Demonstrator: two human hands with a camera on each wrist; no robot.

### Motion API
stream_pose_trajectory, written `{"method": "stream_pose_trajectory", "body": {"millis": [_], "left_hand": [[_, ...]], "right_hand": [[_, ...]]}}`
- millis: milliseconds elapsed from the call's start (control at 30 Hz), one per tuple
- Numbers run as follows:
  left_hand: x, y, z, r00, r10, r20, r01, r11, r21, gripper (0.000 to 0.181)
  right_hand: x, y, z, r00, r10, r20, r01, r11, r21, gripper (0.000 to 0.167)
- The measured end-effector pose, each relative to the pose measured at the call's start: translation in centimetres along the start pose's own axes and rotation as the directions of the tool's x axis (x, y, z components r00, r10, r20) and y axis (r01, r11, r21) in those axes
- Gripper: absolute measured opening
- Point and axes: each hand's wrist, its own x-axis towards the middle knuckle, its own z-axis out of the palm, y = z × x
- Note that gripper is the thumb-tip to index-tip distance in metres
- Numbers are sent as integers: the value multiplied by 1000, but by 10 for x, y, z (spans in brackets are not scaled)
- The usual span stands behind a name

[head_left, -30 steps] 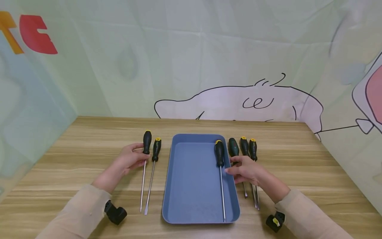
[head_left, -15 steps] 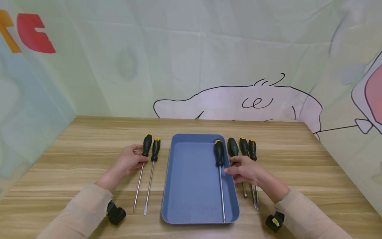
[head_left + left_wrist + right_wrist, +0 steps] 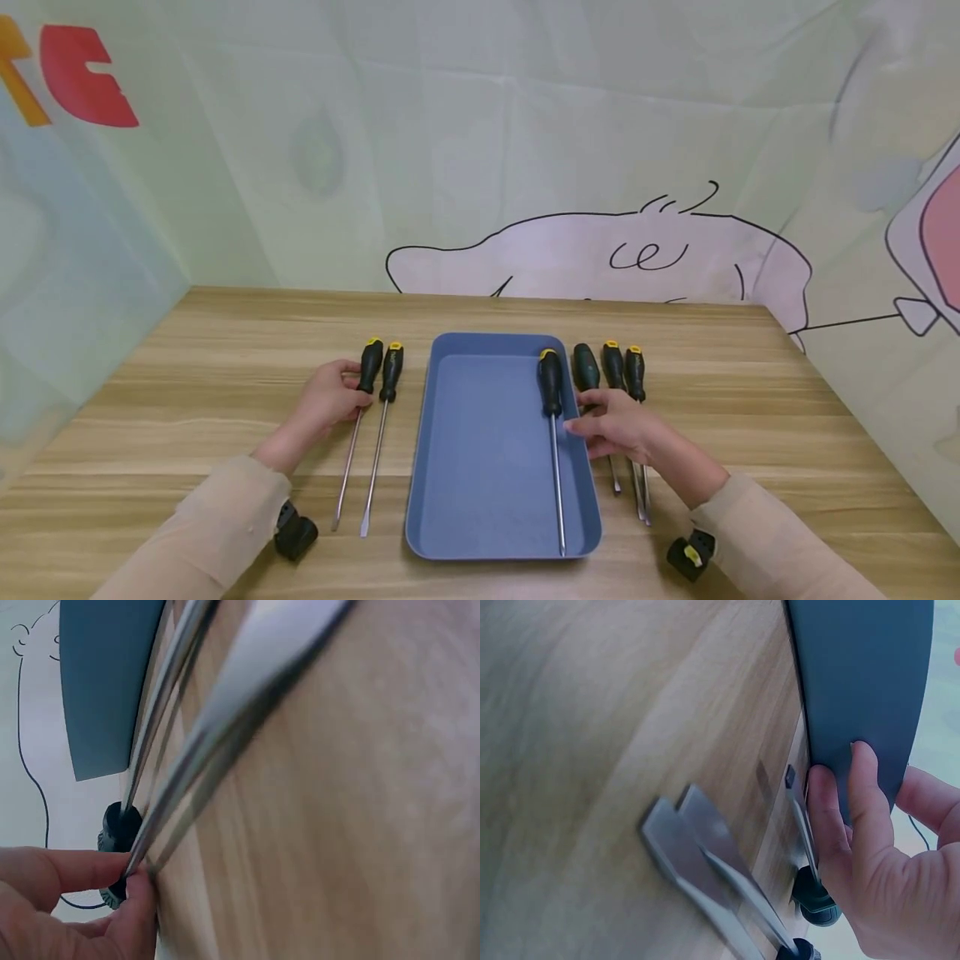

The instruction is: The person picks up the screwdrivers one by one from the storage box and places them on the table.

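Observation:
My left hand (image 3: pixel 330 395) pinches a long black-handled screwdriver (image 3: pixel 371 365) where shaft meets handle; in the left wrist view thumb and finger close on its shaft (image 3: pixel 169 796). It lies on the table, beside a second black-and-yellow screwdriver (image 3: pixel 392 371). On the right, my right hand (image 3: pixel 618 423) grips the side wall of a blue tray (image 3: pixel 487 450), thumb over the rim and fingers (image 3: pixel 868 791) against the outer face. One screwdriver (image 3: pixel 551 383) lies inside the tray along its right side.
Right of the tray lie a dark green-handled screwdriver (image 3: pixel 586 364) and two black-and-yellow ones, one (image 3: pixel 613 362) beside the other (image 3: pixel 635 375), partly behind my right hand. The wooden table (image 3: pixel 255 350) ends at a printed cloth backdrop (image 3: pixel 450 150).
My left hand has drawn its screwdriver slightly toward me, and the tip has swung left, leaving the shaft more slanted. The right hand and tray have stayed in place.

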Motion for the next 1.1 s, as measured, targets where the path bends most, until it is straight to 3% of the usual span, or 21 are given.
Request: {"method": "stream_pose_trajectory", "body": {"millis": [667, 1100], "left_hand": [[-1, 0, 0, 1000, 25, -2, -25, 999, 46, 53], [-1, 3, -10, 998, 13, 64, -13, 1000, 10, 58]], "right_hand": [[-1, 0, 1, 1000, 3, -5, -3, 1000, 1, 66], [-1, 0, 1, 1000, 6, -9, -6, 1000, 2, 66]]}}
